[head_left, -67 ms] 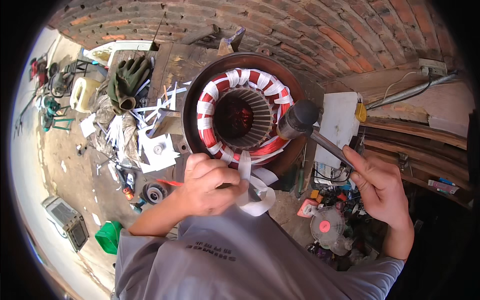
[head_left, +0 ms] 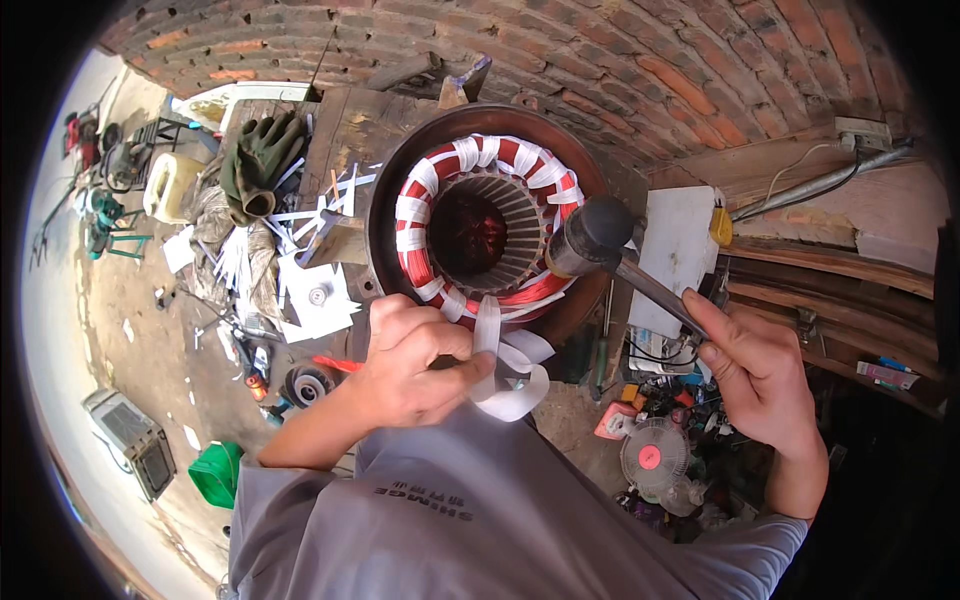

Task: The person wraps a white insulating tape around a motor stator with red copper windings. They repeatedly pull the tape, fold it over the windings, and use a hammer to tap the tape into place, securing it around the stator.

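A motor stator [head_left: 388,160] stands upright in front of me, its red winding coil [head_left: 536,291] bound most of the way round with white tape. In my left hand [head_left: 420,362], closed at the near edge of the stator, is a strip of white cloth tape [head_left: 487,335], which runs up to the coil and hangs in a loose loop. My right hand [head_left: 755,365] grips the handle of a mallet [head_left: 596,232]. The mallet's black head is at the right side of the coil and hides part of it; whether it touches, I cannot tell.
Left of the stator lie dark green gloves [head_left: 262,160], white paper strips [head_left: 233,265] and a power tool [head_left: 250,370]. A brick wall [head_left: 600,60] rises behind. To the right are a white board [head_left: 672,250], wooden planks [head_left: 830,265] and a fan [head_left: 655,450] among clutter.
The mallet head has shifted slightly left, over the coil's right side. My left hand has moved a little up with the tape still in it.
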Tool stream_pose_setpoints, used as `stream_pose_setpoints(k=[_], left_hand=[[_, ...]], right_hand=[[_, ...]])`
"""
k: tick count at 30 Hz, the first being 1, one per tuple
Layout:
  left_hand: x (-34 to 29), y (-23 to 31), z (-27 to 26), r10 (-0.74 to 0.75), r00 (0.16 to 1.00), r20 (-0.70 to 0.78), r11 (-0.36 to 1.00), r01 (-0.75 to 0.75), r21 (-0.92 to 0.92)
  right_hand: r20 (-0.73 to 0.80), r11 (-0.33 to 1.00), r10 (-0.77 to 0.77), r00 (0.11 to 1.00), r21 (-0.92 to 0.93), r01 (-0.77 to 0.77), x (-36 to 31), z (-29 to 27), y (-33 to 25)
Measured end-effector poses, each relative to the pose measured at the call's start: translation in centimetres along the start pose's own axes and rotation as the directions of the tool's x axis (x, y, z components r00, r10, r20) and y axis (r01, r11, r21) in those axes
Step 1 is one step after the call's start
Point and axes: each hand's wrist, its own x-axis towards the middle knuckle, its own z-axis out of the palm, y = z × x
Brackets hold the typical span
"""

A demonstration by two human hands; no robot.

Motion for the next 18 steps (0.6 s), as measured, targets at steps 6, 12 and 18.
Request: stream_pose_setpoints(k=[6,12,18], left_hand=[[-1.4,1.2,0.2,-0.108,0.993,0.041,0.994,0.108,0.008],[-0.9,0.7,0.1,-0.084,0.995,0.06,0.995,0.087,-0.051],[-1.2,0.7,-0.1,-0.081,0.994,0.07,0.994,0.086,-0.061]], right_hand=[[-0.18,0.982,-0.184,0.966,0.014,0.189,0.6,2.1,-0.6],[0.167,0.989,-0.144,0.975,0.054,0.137,0.5,3.1,-0.1],[0.025,0.987,-0.156,0.987,-0.035,0.157,1.5,3.5,0.3]])
